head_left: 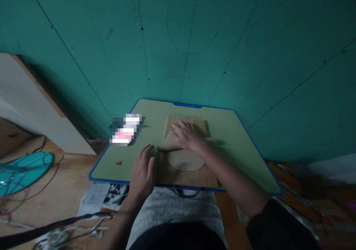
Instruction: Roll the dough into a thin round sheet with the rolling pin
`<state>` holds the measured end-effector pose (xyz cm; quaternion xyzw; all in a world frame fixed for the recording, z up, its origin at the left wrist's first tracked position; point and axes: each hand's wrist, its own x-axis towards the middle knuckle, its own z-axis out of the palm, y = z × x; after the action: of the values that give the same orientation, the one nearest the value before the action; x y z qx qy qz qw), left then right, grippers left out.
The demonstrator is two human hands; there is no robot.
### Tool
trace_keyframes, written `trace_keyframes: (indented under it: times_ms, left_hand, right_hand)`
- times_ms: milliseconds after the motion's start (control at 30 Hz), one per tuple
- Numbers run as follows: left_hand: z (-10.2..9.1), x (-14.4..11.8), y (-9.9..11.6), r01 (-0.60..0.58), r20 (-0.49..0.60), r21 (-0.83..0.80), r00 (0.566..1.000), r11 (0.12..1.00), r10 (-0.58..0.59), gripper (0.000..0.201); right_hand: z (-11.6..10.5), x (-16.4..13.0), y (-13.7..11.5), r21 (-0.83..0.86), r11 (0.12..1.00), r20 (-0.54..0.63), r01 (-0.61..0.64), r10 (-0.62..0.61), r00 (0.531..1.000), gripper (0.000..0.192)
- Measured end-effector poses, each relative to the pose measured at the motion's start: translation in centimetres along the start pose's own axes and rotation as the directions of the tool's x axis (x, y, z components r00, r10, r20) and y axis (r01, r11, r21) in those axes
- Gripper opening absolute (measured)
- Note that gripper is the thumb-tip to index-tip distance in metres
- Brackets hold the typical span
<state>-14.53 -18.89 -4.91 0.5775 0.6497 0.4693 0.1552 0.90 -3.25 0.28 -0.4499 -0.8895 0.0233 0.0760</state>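
Far to the left of a person's bare hands, a smooth turquoise disc [33,168] lies on the floor among tangled cables, with a pale flat panel [41,105] standing against a green wall [111,38] marked with pencilled lines and curves. Nearer, beyond the left fingertips, a pixelated object [126,129] rests on a matte, pale-green table [244,157] edged in blue; its details cannot be made out. A small orange triangle [119,163] lies just left of the left hand [144,168], whose fingers curve loosely, thumb apart, with nothing between them; whether it touches the tabletop is unclear. Just to its right, beside the fingertips, is one end of a slim, dark rolling pin [164,149], lying across soft, pale dough [186,163] flattened into a rounded sheet. The dough sits on a grained wooden board [194,179], directly under the right hand [185,134] and spreading toward the body below it. That hand lies palm down, fingers extended and slightly parted, covering the dough's upper part and the pin's middle; its palm is out of sight. At far right, a dark sleeve [278,224] is cut off by the frame, and items on the floor blur into shadow.
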Motion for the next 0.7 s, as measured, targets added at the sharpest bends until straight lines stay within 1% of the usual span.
trace_keyframes:
  times_ms: [67,100,133,200,267,333,367,433,467,500,567,600,633,667,700]
  left_hand:
    - [-0.1,0.0,0.0,-0.001,0.003,0.029,1.000,1.000,0.001,0.051]
    - [-0.1,0.0,-0.1,0.001,0.004,0.031,1.000,1.000,-0.001,0.051]
    - [-0.2,0.0,-0.2,0.004,-0.001,0.023,1.000,1.000,-0.004,0.050]
    - [-0.4,0.0,-0.4,0.009,-0.025,-0.012,1.000,1.000,-0.010,0.049]
    - [-0.6,0.0,-0.5,0.013,-0.055,-0.051,0.998,0.999,-0.016,0.046]
    - [-0.6,0.0,-0.2,-0.010,-0.064,-0.044,0.998,0.999,0.007,0.043]
    - [-0.6,0.0,0.3,-0.045,-0.051,-0.011,0.998,0.999,0.044,0.040]
    - [-0.3,-0.2,1.5,-0.183,0.025,0.087,0.983,0.979,0.182,0.032]
    - [0.0,-0.4,2.2,-0.279,0.095,0.131,0.959,0.951,0.268,0.029]
    - [0.3,-0.5,2.9,-0.382,0.183,0.156,0.917,0.911,0.354,0.029]
    - [0.8,-0.5,3.9,-0.566,0.360,0.148,0.795,0.811,0.489,0.030]
    - [1.0,-0.4,4.1,-0.624,0.423,0.141,0.740,0.769,0.523,0.031]
    - [1.1,-0.1,4.1,-0.659,0.465,0.142,0.703,0.739,0.537,0.031]
    - [1.0,0.3,4.0,-0.675,0.492,0.154,0.685,0.721,0.537,0.031]
    - [0.7,0.8,3.7,-0.679,0.508,0.173,0.682,0.713,0.526,0.030]
  right_hand:
    - [-0.4,1.7,-0.1,0.000,0.999,0.014,-0.035,0.035,0.999,0.042]
    - [-0.5,1.7,-0.2,0.002,0.999,0.014,-0.033,0.033,0.999,0.042]
    - [-0.5,1.0,-0.4,0.005,1.000,0.006,-0.019,0.019,1.000,0.042]
    - [-0.3,-2.1,-1.1,0.016,1.000,-0.035,0.020,-0.020,0.999,0.046]
    - [0.2,-6.7,-2.0,0.025,0.997,-0.105,0.067,-0.064,0.992,0.047]
    - [0.6,-11.2,-2.9,0.039,0.991,-0.146,0.130,-0.123,0.982,0.050]
    - [0.8,-13.0,-3.3,0.048,0.988,-0.156,0.149,-0.140,0.978,0.054]
    - [1.0,-15.5,-3.6,0.062,0.982,-0.179,0.179,-0.166,0.970,0.059]
    - [1.0,-16.2,-3.5,0.069,0.979,-0.186,0.193,-0.177,0.966,0.060]
    - [1.0,-16.5,-3.0,0.077,0.976,-0.193,0.203,-0.185,0.964,0.059]
    - [0.7,-16.5,-1.5,0.097,0.977,-0.201,0.192,-0.170,0.965,0.052]
    - [0.5,-16.2,-0.5,0.113,0.980,-0.205,0.166,-0.141,0.968,0.048]
    - [0.3,-15.9,0.7,0.133,0.983,-0.212,0.130,-0.100,0.972,0.044]
    - [0.1,-15.5,1.8,0.156,0.983,-0.227,0.093,-0.056,0.972,0.041]
    - [-0.1,-15.1,2.9,0.180,0.982,-0.247,0.058,-0.012,0.969,0.040]
